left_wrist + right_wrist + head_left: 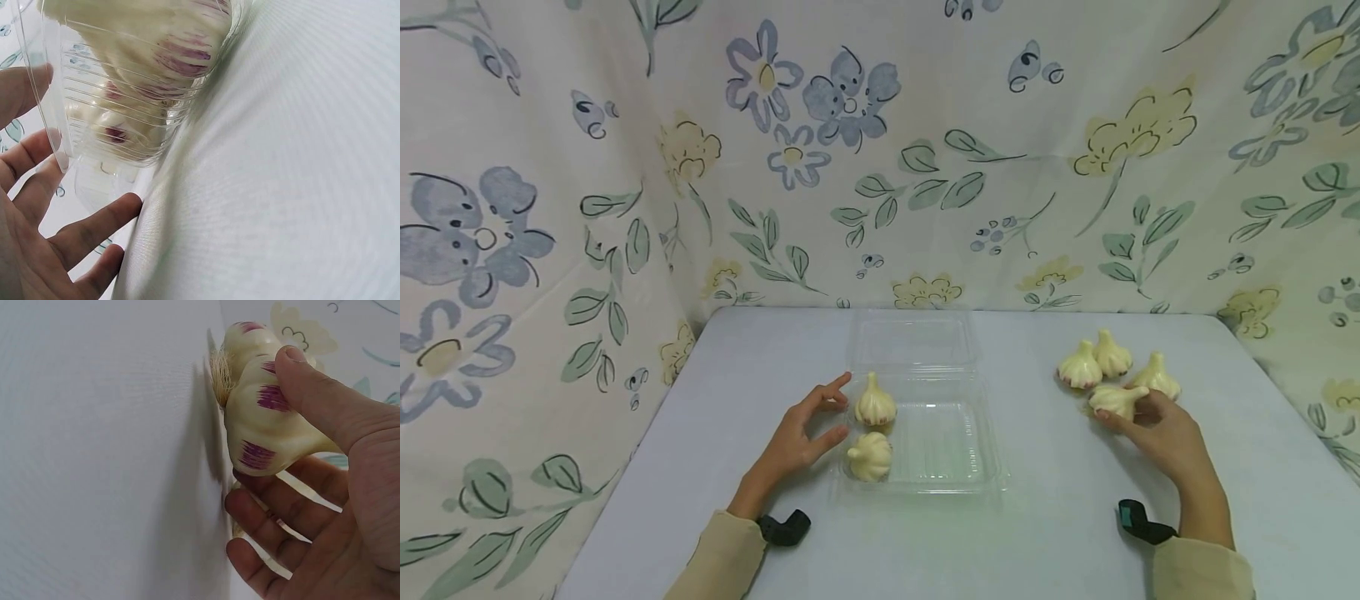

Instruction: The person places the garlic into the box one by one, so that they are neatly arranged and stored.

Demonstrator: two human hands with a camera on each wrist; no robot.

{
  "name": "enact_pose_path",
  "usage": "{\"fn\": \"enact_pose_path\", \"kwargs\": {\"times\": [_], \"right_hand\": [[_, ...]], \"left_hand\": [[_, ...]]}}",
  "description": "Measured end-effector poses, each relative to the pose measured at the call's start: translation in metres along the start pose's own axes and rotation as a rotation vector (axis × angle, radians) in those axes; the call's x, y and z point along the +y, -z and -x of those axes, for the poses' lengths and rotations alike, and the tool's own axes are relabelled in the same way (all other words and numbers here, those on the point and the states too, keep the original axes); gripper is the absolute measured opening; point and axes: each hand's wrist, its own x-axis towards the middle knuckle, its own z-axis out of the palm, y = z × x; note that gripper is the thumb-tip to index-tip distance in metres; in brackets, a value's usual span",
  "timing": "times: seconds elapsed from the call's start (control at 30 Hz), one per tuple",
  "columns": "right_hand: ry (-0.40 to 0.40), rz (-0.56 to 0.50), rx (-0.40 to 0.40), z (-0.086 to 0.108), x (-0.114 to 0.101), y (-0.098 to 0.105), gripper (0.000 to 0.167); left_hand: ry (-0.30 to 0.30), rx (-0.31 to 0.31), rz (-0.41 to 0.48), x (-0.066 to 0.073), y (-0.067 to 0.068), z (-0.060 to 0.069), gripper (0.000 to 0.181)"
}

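Currently, a clear plastic container is standing on the white table, its clear lid lying folded back on the far side. Inside, two garlic bulbs are sitting along the left wall: the upper bulb is standing with its stem pointing away from the person, and the lower bulb is lying just below it with its stem pointing left.

The left hand is resting beside the container's left edge, its thumb and fingers spreading apart around that side and gripping neither bulb; whether every fingertip is touching the plastic, I cannot tell.

Well apart to the right, the right hand is pinching another bulb, its thumb pressing on the near side and its fingers supporting the other. The stem is pointing back toward the palm, while the round, purple-streaked body is projecting past the thumb. Just beyond this grip, three more bulbs are clustering on the table.
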Motion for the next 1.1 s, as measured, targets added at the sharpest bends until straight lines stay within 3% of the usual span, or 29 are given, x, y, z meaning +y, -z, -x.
{"fn": "enact_pose_path", "kwargs": {"times": [0.4,0.77,1.1], "right_hand": [[-0.011,-0.022,0.082,0.003,-0.008,0.003,0.09],[0.063,-0.03,0.116,0.004,-0.019,0.003,0.085],[0.134,-0.043,0.117,0.005,-0.043,-0.004,0.079]], "left_hand": [[-0.006,-0.002,0.016,0.001,0.0,0.0,0.032],[-0.009,0.001,0.011,0.003,0.0,-0.001,0.032],[0.003,0.002,-0.002,0.002,0.0,0.001,0.034]]}}
